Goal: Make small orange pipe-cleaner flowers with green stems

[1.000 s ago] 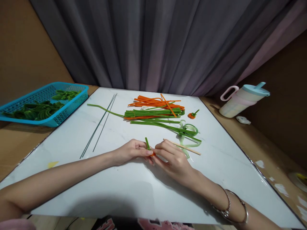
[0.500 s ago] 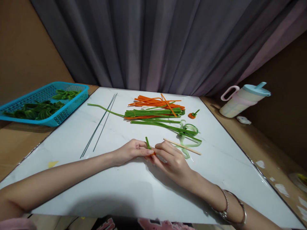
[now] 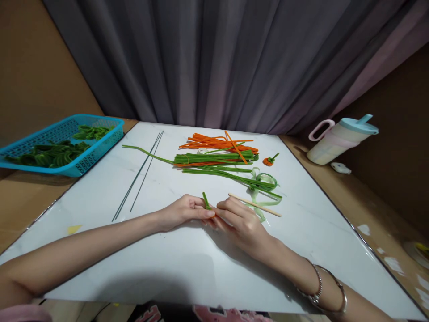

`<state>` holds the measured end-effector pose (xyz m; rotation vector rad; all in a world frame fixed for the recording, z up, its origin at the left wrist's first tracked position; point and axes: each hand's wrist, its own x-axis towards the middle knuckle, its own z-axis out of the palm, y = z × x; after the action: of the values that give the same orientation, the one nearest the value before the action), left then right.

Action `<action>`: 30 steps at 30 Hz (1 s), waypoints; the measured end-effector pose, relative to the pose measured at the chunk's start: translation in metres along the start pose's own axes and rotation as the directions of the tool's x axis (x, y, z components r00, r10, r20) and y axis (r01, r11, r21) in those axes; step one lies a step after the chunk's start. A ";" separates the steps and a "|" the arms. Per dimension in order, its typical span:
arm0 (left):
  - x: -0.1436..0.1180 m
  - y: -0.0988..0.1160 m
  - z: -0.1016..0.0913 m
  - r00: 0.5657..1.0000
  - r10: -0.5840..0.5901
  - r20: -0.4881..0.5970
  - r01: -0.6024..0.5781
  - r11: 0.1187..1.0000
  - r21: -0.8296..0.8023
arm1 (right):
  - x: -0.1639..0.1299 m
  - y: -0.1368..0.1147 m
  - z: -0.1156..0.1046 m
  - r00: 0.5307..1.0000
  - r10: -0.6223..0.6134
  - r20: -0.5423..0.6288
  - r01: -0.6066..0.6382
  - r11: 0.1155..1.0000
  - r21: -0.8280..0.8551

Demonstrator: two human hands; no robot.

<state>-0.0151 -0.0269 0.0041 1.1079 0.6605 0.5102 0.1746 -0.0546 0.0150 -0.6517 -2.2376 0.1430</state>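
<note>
My left hand [image 3: 187,212] pinches a small pipe-cleaner pumpkin [image 3: 206,201] between thumb and fingers. Its green stem sticks up above the thumb, and only a bit of its orange body shows. From the other side, the fingertips of my right hand [image 3: 239,223] close on the orange part, mostly hidden by the fingers. Just beyond the right hand lies a thin wooden stick [image 3: 268,209]. Past it rest green pipe cleaners [image 3: 214,158] and orange pipe cleaners [image 3: 208,141]. A similar orange pumpkin with a green stem [image 3: 268,161] sits at the right.
Dark thin wires [image 3: 139,174] lie on the white table [image 3: 161,273] at left. A blue basket [image 3: 77,169] holds green coiled pieces. Pale green ribbon [image 3: 268,201] is under the stick. A tumbler [image 3: 342,141] stands back right, near a small white object [image 3: 341,168].
My right wrist and its bracelets have shifted slightly right, with the fingers still at the pumpkin. The green stem leans a little more to the left. My left hand has barely moved.
</note>
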 end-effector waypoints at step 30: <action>0.005 -0.005 -0.007 0.999 -0.025 0.031 0.032 0.969 -0.247 | 0.004 0.004 -0.008 0.958 0.280 0.062 -0.286 0.935 0.209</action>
<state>-0.0166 -0.0208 -0.0033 0.8678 0.5705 0.5357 0.1799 -0.0497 0.0215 -0.8527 -2.1075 0.5376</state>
